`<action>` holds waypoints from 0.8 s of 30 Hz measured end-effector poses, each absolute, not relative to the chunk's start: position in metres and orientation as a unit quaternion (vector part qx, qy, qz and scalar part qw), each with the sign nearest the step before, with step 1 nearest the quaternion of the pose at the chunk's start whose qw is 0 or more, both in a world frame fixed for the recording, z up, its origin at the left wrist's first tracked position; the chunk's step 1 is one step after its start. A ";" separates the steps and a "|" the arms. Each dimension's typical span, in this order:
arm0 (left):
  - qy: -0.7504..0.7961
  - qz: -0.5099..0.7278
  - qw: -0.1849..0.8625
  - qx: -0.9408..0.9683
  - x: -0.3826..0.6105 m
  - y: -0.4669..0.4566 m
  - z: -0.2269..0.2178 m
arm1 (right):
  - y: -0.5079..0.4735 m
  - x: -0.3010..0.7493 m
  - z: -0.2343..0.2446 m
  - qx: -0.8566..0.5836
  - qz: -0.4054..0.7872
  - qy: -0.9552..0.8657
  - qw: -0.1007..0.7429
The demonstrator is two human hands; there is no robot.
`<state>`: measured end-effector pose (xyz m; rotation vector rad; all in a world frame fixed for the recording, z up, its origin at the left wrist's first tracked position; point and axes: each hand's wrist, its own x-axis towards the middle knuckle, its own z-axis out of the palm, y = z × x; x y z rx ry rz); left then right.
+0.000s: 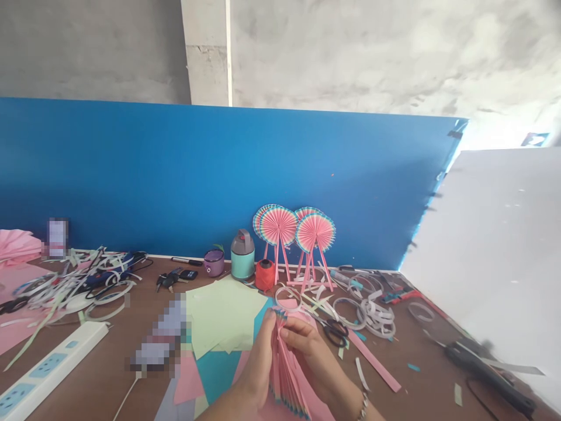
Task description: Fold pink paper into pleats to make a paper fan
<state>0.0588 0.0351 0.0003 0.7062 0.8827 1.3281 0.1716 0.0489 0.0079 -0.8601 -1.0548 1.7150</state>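
A pleated pink paper fan (284, 374) with blue-green edges is held between my two hands, low in the middle of the view. My left hand (258, 356) presses on its left side, thumb near the gathered top end. On the right side, the fingers of my right hand (307, 345) pinch the folds close to that same end. Below the hands the pleats spread slightly apart. Beneath lie pink paper, teal paper (217, 371) and a stack of pale green sheets (225, 310). Black-handled scissors (336, 332) rest just right of my right hand.
Finished pink fans (315, 233) on paper stands are at the back, beside red thread (265, 275) and a teal container (242, 257). Paper strips (377, 313) litter the right. A glue gun (486, 374) lies far right; a power strip (52, 368) and keys (170, 279) are left.
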 end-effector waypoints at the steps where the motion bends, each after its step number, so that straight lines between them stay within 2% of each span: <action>1: 0.384 0.585 0.639 0.319 0.059 0.035 0.002 | 0.049 0.172 0.008 -0.351 0.696 -0.429 0.456; 24: 0.348 0.595 0.613 0.386 0.062 0.029 0.018 | 0.042 0.168 0.020 -0.319 0.703 -0.433 0.465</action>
